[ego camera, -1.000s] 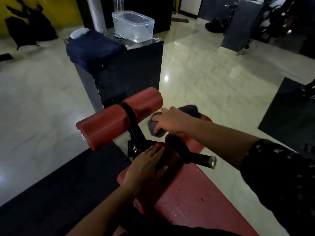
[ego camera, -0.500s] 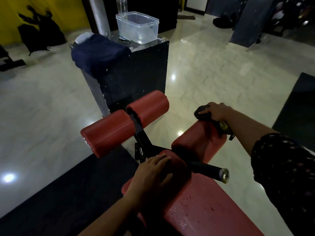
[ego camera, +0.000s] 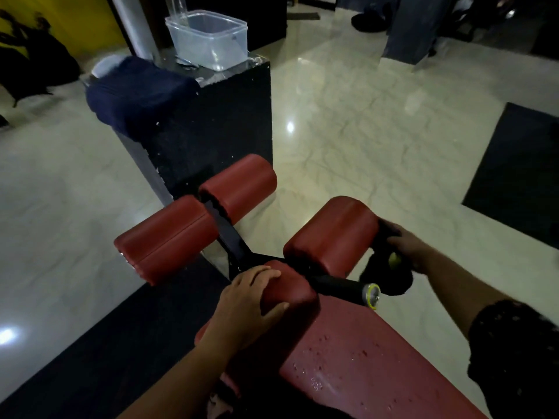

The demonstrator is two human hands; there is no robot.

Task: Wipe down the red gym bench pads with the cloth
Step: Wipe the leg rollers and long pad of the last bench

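Note:
The red bench seat pad [ego camera: 372, 364] runs from the lower right, with water droplets on it. My left hand [ego camera: 245, 303] rests on the near left roller pad [ego camera: 289, 285], fingers curved over its top. My right hand [ego camera: 414, 249] grips a dark cloth [ego camera: 385, 273] against the right end of the near right roller pad [ego camera: 335, 237]. A yellow object shows under that hand. Two far roller pads [ego camera: 193, 219] sit on a black arm [ego camera: 230, 237] ahead. A black handle [ego camera: 344, 287] with a metal end sticks out below the right roller.
A black box [ego camera: 217, 122] stands behind the far rollers, carrying a dark blue towel [ego camera: 136, 95] and a clear plastic tub [ego camera: 208, 37]. Black floor mats lie at the left [ego camera: 90, 343] and the right [ego camera: 517, 170]. Shiny marble floor [ego camera: 363, 116] surrounds the bench.
My right hand has carried the cloth from the top of the near right roller pad down over its right end. My left hand has stayed on the left roller pad.

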